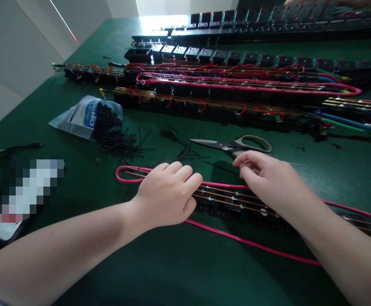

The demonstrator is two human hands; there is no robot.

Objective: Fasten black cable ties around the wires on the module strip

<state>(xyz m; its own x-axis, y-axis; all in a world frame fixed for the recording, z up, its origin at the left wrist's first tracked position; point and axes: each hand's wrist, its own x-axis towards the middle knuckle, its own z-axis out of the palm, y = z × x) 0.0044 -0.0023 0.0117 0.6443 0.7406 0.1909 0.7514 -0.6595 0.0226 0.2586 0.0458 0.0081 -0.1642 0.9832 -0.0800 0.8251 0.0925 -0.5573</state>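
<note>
While my left hand (169,195) is curled over the black bar (219,208), knuckles up and closed round it near one end, its fingertips are mostly tucked out of sight. My right hand (261,178) sits at about 2 o'clock from it, thumb and index drawn close together; a thin black tie (219,165) runs up to those tips, but I can't tell if they're pinching it.

So the bar's right under my hands, long and narrow, its long axis running from between 9 and 10 o'clock to between 3 and 4. Skinny straight coppery rods (217,192) go lengthwise along it, with shiny metal bits dotted between. The pinkish-red cable (252,243) looks smooth and rubbery, and bends into a rounded loop poking out toward 9 o'clock past my left hand.

Scissors (219,144) lie just beyond my right fingers, pointed steel blades aimed at 9, handles rounded and pale-edged. Between 10 and 11 from my left hand there's a crinkly clear plastic bag (80,121) spilling skinny black cable ties (118,138) over the smooth green tabletop (172,267). Up around 1 o'clock, boxy black sockets (206,53) sit in a row.
</note>
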